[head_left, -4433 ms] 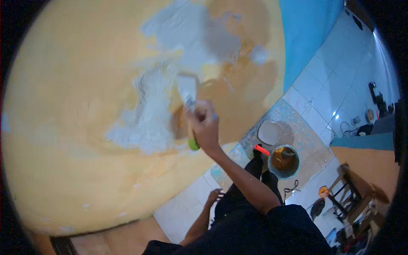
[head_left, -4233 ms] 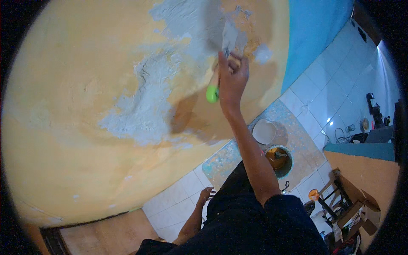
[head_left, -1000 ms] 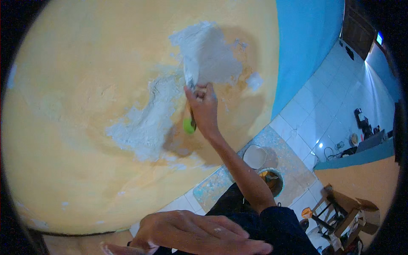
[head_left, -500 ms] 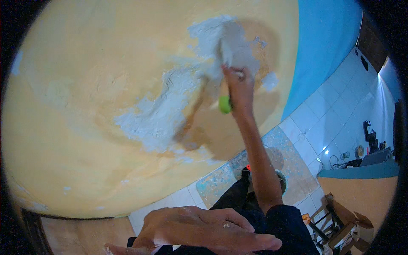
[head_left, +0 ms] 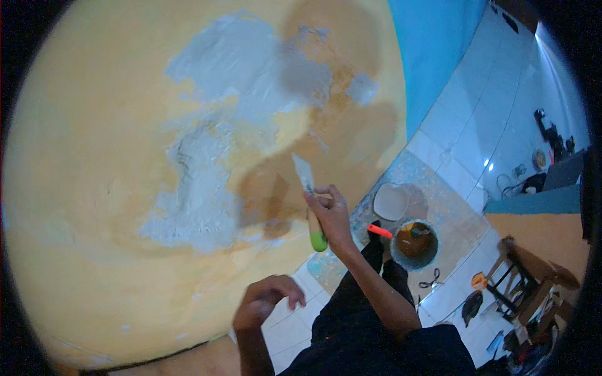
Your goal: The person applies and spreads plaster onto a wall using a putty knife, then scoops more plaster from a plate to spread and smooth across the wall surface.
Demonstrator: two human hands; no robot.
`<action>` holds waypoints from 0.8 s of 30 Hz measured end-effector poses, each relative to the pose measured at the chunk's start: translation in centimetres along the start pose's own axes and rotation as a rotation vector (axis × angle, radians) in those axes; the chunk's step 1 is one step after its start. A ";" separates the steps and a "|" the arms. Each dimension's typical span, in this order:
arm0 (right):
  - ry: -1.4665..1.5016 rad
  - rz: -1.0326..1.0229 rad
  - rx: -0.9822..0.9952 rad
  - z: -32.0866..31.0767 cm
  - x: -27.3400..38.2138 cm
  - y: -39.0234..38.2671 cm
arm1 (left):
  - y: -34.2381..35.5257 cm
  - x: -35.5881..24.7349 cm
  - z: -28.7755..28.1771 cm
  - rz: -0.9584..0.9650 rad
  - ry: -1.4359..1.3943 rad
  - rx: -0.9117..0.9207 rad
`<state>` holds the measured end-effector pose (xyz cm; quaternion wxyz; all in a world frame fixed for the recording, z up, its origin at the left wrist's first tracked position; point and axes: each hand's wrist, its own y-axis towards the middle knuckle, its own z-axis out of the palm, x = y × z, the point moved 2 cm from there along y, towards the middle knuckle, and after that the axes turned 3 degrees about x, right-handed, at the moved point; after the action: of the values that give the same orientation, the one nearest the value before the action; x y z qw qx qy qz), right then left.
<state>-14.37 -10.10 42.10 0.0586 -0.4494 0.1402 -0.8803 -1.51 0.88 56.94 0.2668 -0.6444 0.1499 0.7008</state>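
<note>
My right hand [head_left: 330, 216] is closed round the handle of a putty knife [head_left: 315, 232], which is pale with a green end. Its narrow blade [head_left: 303, 172] points up and stands out from the wall. Lower and to the left, my left hand [head_left: 269, 297] hangs with loosely bent fingers and nothing in it, slightly blurred. White-grey filler [head_left: 232, 62] covers an uneven patch of the yellow wall [head_left: 94, 156], smoother at the top. A second, rougher stretch of filler [head_left: 194, 194] lies below it.
A bucket [head_left: 433, 254] holding brownish liquid and a red-handled tool [head_left: 380, 231] stands by my feet. Near it are a pale dish [head_left: 390, 202], a speckled board [head_left: 451, 235] and scissors [head_left: 431, 279]. To the right, a wooden stool [head_left: 511, 282] stands among clutter.
My right hand has come down from the upper filler patch with the putty knife. My left hand has dropped away from close to the camera. The view has shifted, showing the bucket.
</note>
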 end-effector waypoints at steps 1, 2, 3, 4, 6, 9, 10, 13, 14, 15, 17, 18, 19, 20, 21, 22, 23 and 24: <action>0.041 0.014 -0.048 -1.1 -0.9 0.3 | -0.2 3.5 -1.4 -0.230 0.170 -0.070; 0.093 0.055 -0.078 -2.0 -1.8 0.5 | -0.6 7.2 -2.5 -0.383 0.328 -0.157; 0.079 0.051 -0.104 -2.9 -2.6 0.7 | -1.3 10.8 -3.4 -0.528 0.272 -0.208; 0.077 0.054 -0.129 -3.7 -3.1 0.9 | -2.4 14.3 -4.0 -0.652 0.264 -0.290; 0.106 0.051 -0.131 -4.8 -4.0 1.5 | -5.6 20.1 -5.2 -0.768 0.149 -0.405; 0.075 0.065 -0.224 -6.6 -4.7 2.5 | -13.3 25.4 -5.6 -0.777 0.009 -0.568; 0.099 0.041 -0.216 -7.2 -4.8 3.0 | -15.4 26.8 -6.2 -0.823 0.032 -0.582; 0.129 -0.037 -0.281 -9.1 -4.6 5.1 | -19.8 30.5 -8.5 -1.169 0.173 -0.559; 0.117 -0.023 -0.319 -9.7 -4.6 6.2 | -20.4 31.5 -9.1 -1.288 0.313 -0.488; 0.087 -0.095 -0.314 -10.0 -4.4 7.3 | -20.4 32.1 -10.0 -1.248 0.350 -0.336; 0.064 -0.164 -0.325 -10.6 -4.5 9.9 | -19.8 33.2 -11.6 -1.222 0.435 -0.187; 0.045 -0.230 -0.342 -10.8 -4.5 11.4 | -19.5 33.8 -12.4 -1.248 0.342 -0.275; 0.027 -0.343 -0.333 -11.0 -4.6 12.8 | -19.0 34.9 -13.5 -1.294 0.289 -0.388; 0.028 -0.313 -0.374 -11.5 -4.9 14.3 | -17.8 36.7 -14.5 -1.262 0.266 -0.348; -0.015 -0.379 -0.397 -12.0 -5.3 15.7 | -16.6 38.9 -15.3 -1.247 0.215 -0.369; -0.054 -0.459 -0.401 -12.7 -5.7 16.9 | -15.7 41.3 -15.8 -1.201 0.200 -0.413; -0.050 -0.440 -0.427 -13.6 -6.3 18.3 | -14.2 44.6 -15.8 -1.104 0.096 -0.371; -0.072 -0.501 -0.416 -14.5 -6.7 19.5 | -12.5 48.3 -15.5 -1.040 0.036 -0.409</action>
<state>-22.57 -24.33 23.03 -0.2481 -0.5029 0.2000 -0.8034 17.02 11.24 9.24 0.4441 -0.6839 -0.3223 0.4808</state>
